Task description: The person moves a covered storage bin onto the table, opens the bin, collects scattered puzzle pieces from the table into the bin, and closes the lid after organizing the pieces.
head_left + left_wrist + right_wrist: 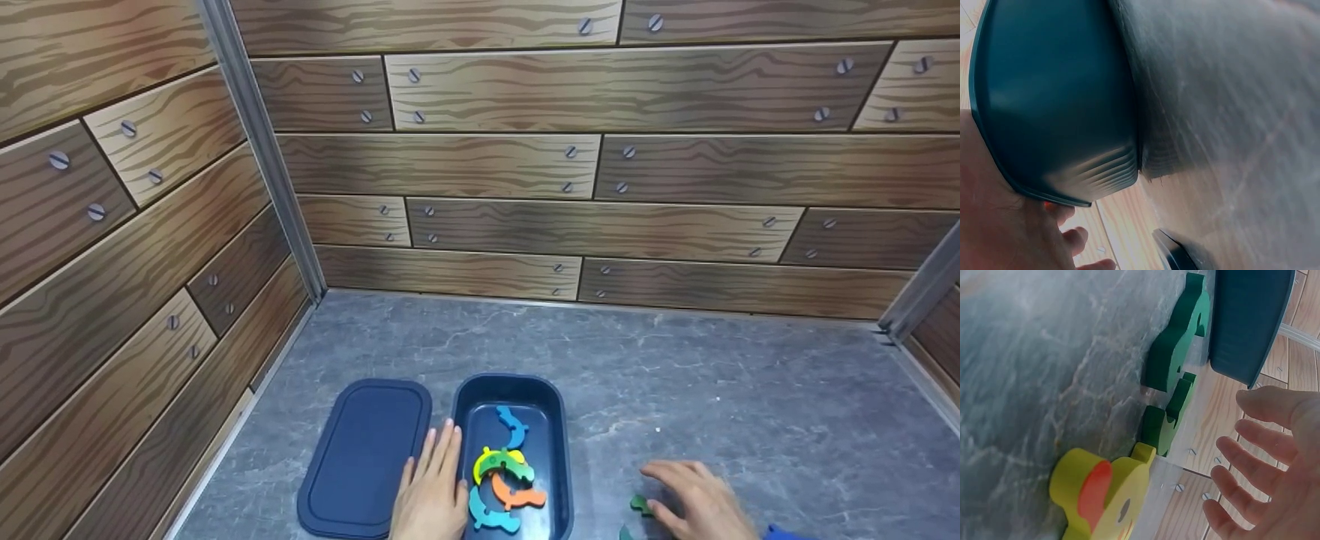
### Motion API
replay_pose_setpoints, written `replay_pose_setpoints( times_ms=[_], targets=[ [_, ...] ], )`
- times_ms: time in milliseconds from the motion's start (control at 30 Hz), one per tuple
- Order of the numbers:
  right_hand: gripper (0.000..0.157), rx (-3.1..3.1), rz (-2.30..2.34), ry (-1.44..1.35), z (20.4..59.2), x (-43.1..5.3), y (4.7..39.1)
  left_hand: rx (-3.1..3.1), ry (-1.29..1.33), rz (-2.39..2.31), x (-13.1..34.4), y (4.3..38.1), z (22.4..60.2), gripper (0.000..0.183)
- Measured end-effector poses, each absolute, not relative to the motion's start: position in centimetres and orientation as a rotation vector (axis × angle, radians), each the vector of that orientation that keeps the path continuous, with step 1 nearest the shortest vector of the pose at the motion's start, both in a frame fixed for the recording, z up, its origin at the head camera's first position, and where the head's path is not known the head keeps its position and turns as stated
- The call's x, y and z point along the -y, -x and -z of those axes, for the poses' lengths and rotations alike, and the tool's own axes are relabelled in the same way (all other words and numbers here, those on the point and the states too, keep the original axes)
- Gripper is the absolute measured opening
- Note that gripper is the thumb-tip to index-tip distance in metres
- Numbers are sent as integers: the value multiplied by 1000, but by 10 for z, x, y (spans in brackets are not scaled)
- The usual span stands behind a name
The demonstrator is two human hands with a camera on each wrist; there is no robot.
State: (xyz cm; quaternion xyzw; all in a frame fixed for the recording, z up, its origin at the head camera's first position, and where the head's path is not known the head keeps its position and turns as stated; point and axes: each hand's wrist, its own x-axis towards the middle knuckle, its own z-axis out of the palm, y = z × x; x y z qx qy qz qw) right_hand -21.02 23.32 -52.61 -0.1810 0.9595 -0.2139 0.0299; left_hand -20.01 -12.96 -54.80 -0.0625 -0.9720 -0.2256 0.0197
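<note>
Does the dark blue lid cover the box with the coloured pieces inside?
No, the lid lies on the grey tabletop, to the left of the box, whose coloured pieces are visible from above.

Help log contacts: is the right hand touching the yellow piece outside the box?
Apart: the right wrist view shows wall between right hand and yellow piece.

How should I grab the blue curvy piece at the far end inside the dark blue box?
Try pinching the blue curved piece across its middle, by both long edges: it's narrow and seems to lie flat. Come from above, because the walls of the dark blue rectangular box surround it.
</note>
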Motion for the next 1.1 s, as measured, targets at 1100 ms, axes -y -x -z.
replay_pose_setpoints(
  times_ms=[1100],
  targets=[
    [29,-2801,629,550,540,-239,226,3033,188,712,129,199,546,63]
  ],
)
